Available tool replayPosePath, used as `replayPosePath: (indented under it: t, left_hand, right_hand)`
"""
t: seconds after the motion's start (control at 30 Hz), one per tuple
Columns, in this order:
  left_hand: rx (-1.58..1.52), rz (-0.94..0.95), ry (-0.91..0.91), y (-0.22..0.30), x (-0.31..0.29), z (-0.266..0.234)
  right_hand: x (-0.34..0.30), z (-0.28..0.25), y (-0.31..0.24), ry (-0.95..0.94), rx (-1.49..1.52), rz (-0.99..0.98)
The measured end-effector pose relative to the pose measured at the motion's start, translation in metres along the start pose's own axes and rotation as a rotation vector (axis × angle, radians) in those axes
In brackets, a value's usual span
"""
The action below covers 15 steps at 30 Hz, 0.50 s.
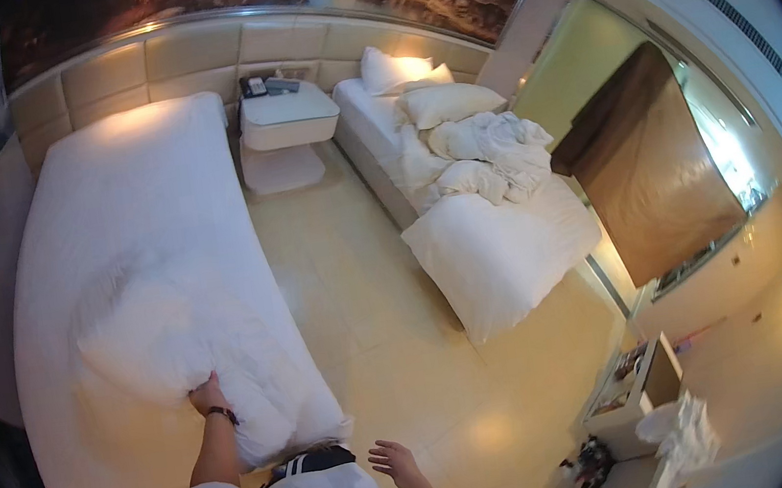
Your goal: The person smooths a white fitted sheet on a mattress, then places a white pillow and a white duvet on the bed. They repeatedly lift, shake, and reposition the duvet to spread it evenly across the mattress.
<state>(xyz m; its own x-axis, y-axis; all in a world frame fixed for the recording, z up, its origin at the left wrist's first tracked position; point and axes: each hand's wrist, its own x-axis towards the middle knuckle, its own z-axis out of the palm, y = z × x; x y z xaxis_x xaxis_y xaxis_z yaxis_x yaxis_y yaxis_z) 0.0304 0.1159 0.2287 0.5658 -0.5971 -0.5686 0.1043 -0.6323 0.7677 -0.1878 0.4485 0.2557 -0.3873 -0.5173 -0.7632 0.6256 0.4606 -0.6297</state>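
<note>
A white duvet [150, 325] lies bunched and puffed up over the foot half of the left bed. My left hand [207, 394], with a dark bracelet at its wrist, is closed on a fold of this duvet, its fingertips partly sunk in the cloth. A smooth white sheet [144, 168] covers the head half of the same bed. My right hand [395, 461] hangs over the floor just right of the bed's foot, fingers spread and holding nothing.
A second bed [500, 249] with rumpled bedding and pillows [453, 102] stands to the right. Between the beds' heads is a white nightstand [291, 119]. A brown curtain [647, 161] hangs at the window. A white desk [640, 409] with items stands at lower right.
</note>
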Motion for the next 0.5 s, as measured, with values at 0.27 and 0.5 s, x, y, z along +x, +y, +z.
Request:
replayPosePath:
  t: [0.27,0.5]
  left_hand:
    - [0.179,0.185,0.161,-0.012,-0.044,0.076]
    - [-0.217,0.199,-0.204,-0.026,-0.088,0.131]
  right_hand:
    - [0.071,-0.026,-0.137,-0.088,-0.015,-0.204]
    - [0.138,0.004,-0.178,-0.345,-0.149,0.012]
